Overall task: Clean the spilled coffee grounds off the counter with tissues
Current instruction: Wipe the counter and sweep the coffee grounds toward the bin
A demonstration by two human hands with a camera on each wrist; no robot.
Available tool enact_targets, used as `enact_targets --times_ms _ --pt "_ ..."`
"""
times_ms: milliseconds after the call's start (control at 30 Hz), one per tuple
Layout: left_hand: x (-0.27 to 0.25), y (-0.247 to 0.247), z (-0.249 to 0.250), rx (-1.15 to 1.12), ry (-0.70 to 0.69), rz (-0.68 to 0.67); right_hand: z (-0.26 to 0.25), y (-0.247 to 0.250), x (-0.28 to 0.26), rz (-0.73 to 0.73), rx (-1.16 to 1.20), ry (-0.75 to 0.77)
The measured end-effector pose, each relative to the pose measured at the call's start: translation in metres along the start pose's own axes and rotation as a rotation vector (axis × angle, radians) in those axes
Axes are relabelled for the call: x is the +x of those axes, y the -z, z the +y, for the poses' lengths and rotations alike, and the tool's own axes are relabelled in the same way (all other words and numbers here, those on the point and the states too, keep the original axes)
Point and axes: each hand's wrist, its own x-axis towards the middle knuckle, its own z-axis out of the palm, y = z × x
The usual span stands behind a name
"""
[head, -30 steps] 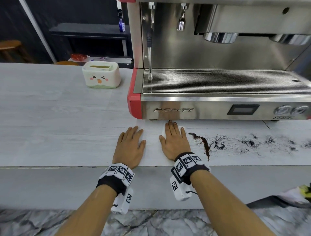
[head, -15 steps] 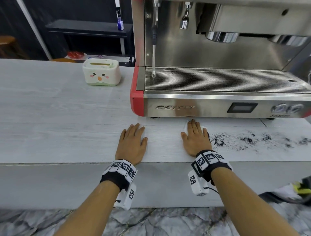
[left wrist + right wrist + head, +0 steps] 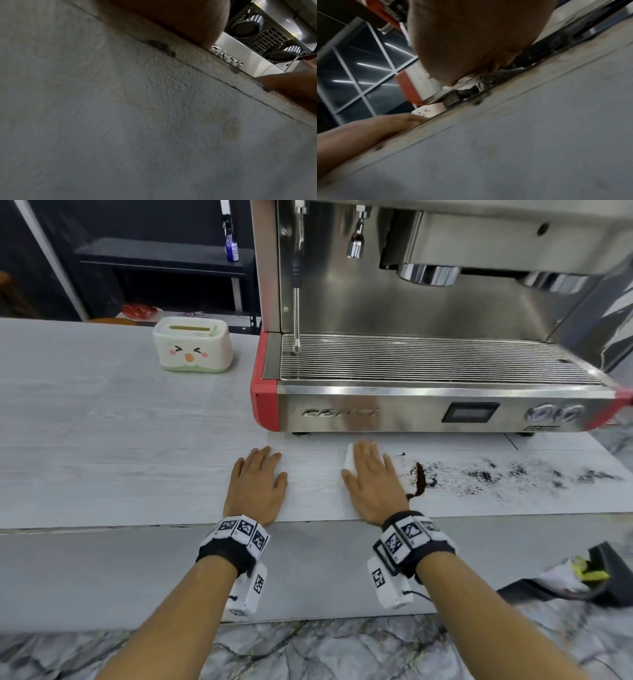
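Note:
On the pale wood-grain counter [image 3: 102, 440] my right hand [image 3: 371, 474] lies flat with straight fingers, pressing a folded white tissue [image 3: 348, 462] whose edge shows to the left of the fingers; the right wrist view shows the crumpled tissue [image 3: 471, 82] under the palm. Just right of that hand sits a brown ridge of gathered coffee grounds [image 3: 418, 479]. Scattered dark grounds [image 3: 507, 474] stretch on toward the right. My left hand [image 3: 258, 477] rests flat on the counter, fingers spread, holding nothing.
A steel and red espresso machine [image 3: 428, 412] stands right behind the hands, its steam wand [image 3: 296, 302] hanging over the drip tray. A cream tissue box with a cartoon face [image 3: 193, 345] sits at the back left. A black bin with trash [image 3: 582, 577] is low right.
My right hand has slid the tissue back to the left, away from the scattered grounds, leaving a brown ridge of grounds at its right side. The left hand has stayed put.

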Motion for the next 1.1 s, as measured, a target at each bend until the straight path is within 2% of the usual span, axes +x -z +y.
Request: enact_targets --times_ms 133,233,633,933,1100 --pt "-0.002 0.001 0.002 0.013 -0.008 0.013 -0.026 -0.024 -0.016 -0.082 -0.028 0.075" --pt "-0.005 0.003 0.004 0.02 -0.009 0.006 -0.025 -0.033 -0.022 -0.063 -0.06 0.084" --pt "-0.006 0.005 0.008 0.008 0.025 -0.003 0.053 -0.013 -0.031 -0.071 -0.09 0.126" --pt "-0.005 0.005 0.009 -0.01 0.03 0.015 0.097 0.005 -0.032 -0.095 -0.075 0.023" --pt "-0.001 0.008 0.011 -0.066 0.03 0.006 0.113 0.017 -0.028 -0.08 -0.038 -0.112"
